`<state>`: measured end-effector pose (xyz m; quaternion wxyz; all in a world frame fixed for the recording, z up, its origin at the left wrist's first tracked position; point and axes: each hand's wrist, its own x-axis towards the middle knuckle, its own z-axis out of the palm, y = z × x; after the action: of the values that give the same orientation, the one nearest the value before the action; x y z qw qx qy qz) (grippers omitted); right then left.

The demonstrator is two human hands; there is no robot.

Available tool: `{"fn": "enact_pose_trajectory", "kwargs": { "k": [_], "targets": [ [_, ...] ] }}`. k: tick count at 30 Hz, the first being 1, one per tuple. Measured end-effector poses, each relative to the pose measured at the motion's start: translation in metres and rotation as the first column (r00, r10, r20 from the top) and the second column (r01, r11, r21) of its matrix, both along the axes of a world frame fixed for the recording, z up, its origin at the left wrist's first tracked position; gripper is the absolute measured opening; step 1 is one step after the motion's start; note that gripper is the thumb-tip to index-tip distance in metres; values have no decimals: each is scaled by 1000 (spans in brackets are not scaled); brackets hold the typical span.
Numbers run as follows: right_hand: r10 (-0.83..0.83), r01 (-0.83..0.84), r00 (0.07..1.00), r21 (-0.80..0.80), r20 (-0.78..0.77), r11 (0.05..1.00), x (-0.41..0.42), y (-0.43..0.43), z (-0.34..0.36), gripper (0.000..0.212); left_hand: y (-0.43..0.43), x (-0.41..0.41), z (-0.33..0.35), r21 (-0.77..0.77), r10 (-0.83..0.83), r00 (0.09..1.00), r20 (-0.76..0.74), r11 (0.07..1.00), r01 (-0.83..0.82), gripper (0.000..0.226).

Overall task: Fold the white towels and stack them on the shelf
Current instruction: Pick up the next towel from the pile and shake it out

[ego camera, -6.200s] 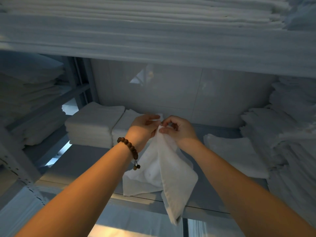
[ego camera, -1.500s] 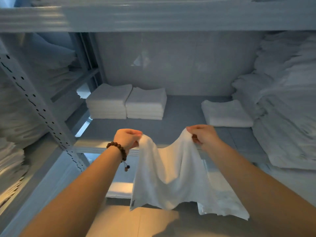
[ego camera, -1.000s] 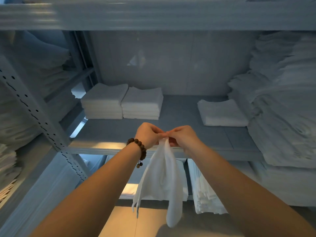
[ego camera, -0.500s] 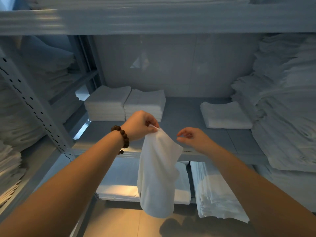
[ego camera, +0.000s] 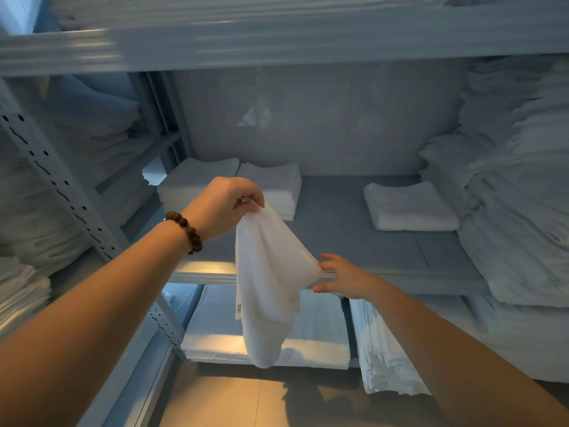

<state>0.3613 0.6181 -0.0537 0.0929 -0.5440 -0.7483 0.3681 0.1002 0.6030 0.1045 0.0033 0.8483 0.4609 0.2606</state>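
**Towel hung from one pinch so the other hand can find its edge**

Nearest, at 5 o'clock, the right hand (ego camera: 340, 277) reaches up with fingers spread wide, its fingertips touching the side edge of the white towel (ego camera: 267, 282) without closing on it. I judge it is feeling for the midpoint of that edge to make the next fold.

At 12 o'clock from it, the left hand (ego camera: 226, 208), a bead bracelet (ego camera: 185, 227) on its wrist, pinches the towel's top corners together between thumb and fingers. Held this way the cloth hangs doubled and straight in front of the shelf (ego camera: 354, 238), its lower end dangling below the shelf's front lip, so gravity keeps the layers aligned.

Farther back on the shelf, at 11 o'clock, two folded stacks (ego camera: 268, 188) sit side by side, touching, against the wall; this is likely where the towel goes. At 2 o'clock a single folded towel (ego camera: 409, 208) lies apart, just beside a loose heap (ego camera: 517, 195) at 3 o'clock.
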Motion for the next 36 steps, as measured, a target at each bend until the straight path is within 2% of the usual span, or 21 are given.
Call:
{"fn": "enact_pose_trajectory", "kwargs": {
  "k": [3,6,9,12,16,17,20,21,24,25,28,32,35,36],
  "targets": [
    [-18,24,994,58,-109,998,0,2,7,39,1,-20,5,44,27,997,-74,999,-24,11],
    [-75,115,985,263,-158,958,8,9,31,29,0,-41,2,67,81,988,-133,995,-73,10],
    [-113,212,962,418,-249,883,18,16,69,23,-1,-55,-5,57,132,981,-142,991,-125,9],
    [-62,199,962,529,-266,825,23,20,106,16,1,-60,-4,102,160,983,-90,983,-150,9],
    [-45,248,954,698,-296,672,28,16,130,14,2,-62,1,192,154,987,-45,971,-143,7],
    [-49,236,961,715,-272,658,30,15,131,15,2,-60,-2,173,148,987,-68,976,-134,8],
    [-86,74,996,695,-18,715,39,17,125,18,5,-47,-22,-2,122,980,-160,992,-123,12],
    [-102,62,995,697,16,714,43,18,122,19,6,-43,-26,-18,113,983,-147,993,-117,12],
    [-161,162,984,759,-76,631,58,17,120,18,16,-31,-28,26,80,997,-18,996,-80,10],
    [-182,153,982,764,-47,627,61,17,119,18,20,-27,-29,14,65,998,-15,998,-65,10],
    [-243,129,968,697,67,705,72,21,110,21,31,-13,-39,-73,24,999,-37,997,-27,12],
    [-264,199,964,690,-11,696,87,20,104,16,46,-5,-50,-35,-19,999,27,999,20,10],
    [-258,226,964,695,-60,683,94,16,100,11,55,4,-58,95,-61,997,-57,993,66,20],
    [-270,259,958,688,-95,678,97,17,99,15,57,8,-59,141,-87,990,-111,985,102,24]
  ]
}}
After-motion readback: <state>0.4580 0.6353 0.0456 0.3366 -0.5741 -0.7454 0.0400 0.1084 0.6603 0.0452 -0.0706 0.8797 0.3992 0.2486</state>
